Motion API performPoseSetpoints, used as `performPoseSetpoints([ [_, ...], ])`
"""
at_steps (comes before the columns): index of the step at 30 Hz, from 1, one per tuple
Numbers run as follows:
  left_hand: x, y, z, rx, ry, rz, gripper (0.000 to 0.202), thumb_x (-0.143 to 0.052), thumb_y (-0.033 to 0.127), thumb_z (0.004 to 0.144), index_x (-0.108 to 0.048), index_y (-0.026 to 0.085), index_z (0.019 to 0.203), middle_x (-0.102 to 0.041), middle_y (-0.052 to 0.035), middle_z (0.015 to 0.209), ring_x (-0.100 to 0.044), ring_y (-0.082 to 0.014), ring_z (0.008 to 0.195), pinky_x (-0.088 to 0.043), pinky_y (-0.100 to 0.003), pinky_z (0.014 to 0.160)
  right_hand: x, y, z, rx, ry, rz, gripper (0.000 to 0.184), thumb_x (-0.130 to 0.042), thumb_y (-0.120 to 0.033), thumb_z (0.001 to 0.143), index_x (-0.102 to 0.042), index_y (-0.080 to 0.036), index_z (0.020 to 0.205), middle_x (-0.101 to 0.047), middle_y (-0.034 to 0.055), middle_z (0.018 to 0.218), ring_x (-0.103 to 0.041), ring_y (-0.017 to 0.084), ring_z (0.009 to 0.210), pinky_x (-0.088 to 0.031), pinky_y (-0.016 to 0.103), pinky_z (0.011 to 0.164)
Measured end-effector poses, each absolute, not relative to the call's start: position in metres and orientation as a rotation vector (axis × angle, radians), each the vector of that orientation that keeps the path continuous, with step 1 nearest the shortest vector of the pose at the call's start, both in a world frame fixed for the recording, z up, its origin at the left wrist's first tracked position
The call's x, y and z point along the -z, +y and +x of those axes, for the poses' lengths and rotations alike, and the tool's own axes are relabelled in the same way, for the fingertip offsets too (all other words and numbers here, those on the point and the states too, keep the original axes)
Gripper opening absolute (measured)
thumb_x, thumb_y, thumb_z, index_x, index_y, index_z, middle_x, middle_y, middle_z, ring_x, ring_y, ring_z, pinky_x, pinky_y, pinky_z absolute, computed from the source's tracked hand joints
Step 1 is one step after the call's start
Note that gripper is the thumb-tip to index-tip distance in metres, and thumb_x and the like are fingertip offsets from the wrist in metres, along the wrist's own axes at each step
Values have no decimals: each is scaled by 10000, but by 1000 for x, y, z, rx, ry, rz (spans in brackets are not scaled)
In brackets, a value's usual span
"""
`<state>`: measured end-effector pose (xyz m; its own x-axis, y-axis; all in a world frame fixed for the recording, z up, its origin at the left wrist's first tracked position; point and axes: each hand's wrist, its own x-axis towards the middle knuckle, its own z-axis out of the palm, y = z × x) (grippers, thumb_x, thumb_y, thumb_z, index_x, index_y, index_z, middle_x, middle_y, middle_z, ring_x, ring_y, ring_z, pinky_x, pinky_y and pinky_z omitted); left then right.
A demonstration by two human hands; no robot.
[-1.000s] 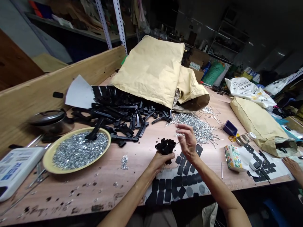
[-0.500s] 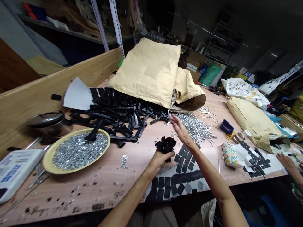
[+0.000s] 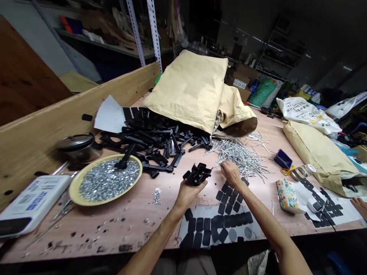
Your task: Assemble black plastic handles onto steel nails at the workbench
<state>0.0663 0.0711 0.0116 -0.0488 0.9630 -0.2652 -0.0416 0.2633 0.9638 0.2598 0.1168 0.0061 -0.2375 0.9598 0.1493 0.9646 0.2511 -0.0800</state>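
My left hand [image 3: 187, 196] is closed around a black plastic part [image 3: 197, 174] with several upright walls and slots, held above the table. Just right of that part, my right hand [image 3: 231, 173] is curled with its fingertips together, at the near left edge of a heap of thin metal pins [image 3: 243, 156]. Whatever those fingertips may hold is too small or hidden to make out. Flat black pads [image 3: 229, 198] lie in rows on a pale sheet and the table beneath my hands. A small cluster of metal nuts or washers [image 3: 156, 196] lies to the left.
A cream bowl [image 3: 75, 200] of small metal pieces stands left, beside a white device [image 3: 37, 202] and a lidded pot [image 3: 77, 147]. Black plastic parts [image 3: 160, 152] are piled below a large paper sack [image 3: 186, 91]. Another person's hand [image 3: 359, 206] shows at the right edge.
My right hand has gone from loosely spread fingers near the black part to a curled hand slightly lower and right. The black part has tilted in my left hand. The view has shifted left.
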Motion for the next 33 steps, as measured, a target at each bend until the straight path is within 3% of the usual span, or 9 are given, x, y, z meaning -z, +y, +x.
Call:
performPoseSetpoints([
  [4, -12, 75, 64, -1067, 1392, 970, 141, -700, 249, 493, -655, 178, 606, -714, -31, 633, -676, -236, 726, -522, -299, 660, -38, 105, 246, -252, -1698, -1503, 169, -431, -221, 905, -512, -173, 1046, -638, 33, 835, -624, 135, 716, -531, 285, 659],
  [7, -14, 72, 68, -1079, 1373, 1016, 134, -699, 234, 487, -648, 187, 602, -720, -30, 655, -676, -241, 744, -524, -304, 684, -67, 81, 227, -506, -1327, -1187, 193, -571, -308, 837, -515, -209, 993, -646, -5, 791, -640, 127, 658, -556, 299, 648],
  [10, -16, 68, 72, -1038, 1385, 1078, 116, -684, 222, 503, -647, 191, 609, -707, -13, 632, -667, -226, 709, -519, -290, 646, -83, 60, 209, -581, -1350, -1129, 144, -625, -309, 796, -561, -208, 875, -663, 6, 789, -656, 139, 682, -563, 309, 675],
  [16, -25, 65, 72, -918, 1455, 1126, 94, -663, 183, 513, -644, 183, 605, -632, 28, 522, -621, -180, 582, -459, -243, 511, -83, 51, 200, -435, -1609, -1180, 51, -605, -242, 785, -615, -211, 824, -670, 12, 767, -643, 145, 706, -540, 293, 684],
  [24, -20, 64, 69, -907, 1513, 1148, 80, -663, 150, 509, -605, 192, 546, -621, 16, 504, -639, -195, 619, -454, -248, 551, -88, 60, 208, -455, -1913, -1166, 79, -607, -242, 795, -606, -199, 728, -645, 7, 730, -597, 153, 725, -491, 294, 674],
  [28, -14, 64, 70, -930, 1517, 1153, 84, -670, 170, 519, -621, 193, 583, -643, 12, 520, -642, -202, 605, -461, -259, 548, -80, 74, 222, -471, -2065, -1212, 97, -602, -288, 833, -659, -209, 840, -643, 27, 841, -586, 168, 816, -480, 314, 715],
  [33, -9, 67, 65, -1073, 1479, 1112, 98, -691, 239, 528, -631, 195, 591, -701, -15, 605, -673, -232, 679, -515, -283, 605, -49, 110, 257, -3, -2195, -1679, 147, -552, -249, 878, -685, -192, 904, -632, 80, 920, -547, 206, 853, -439, 325, 714],
])
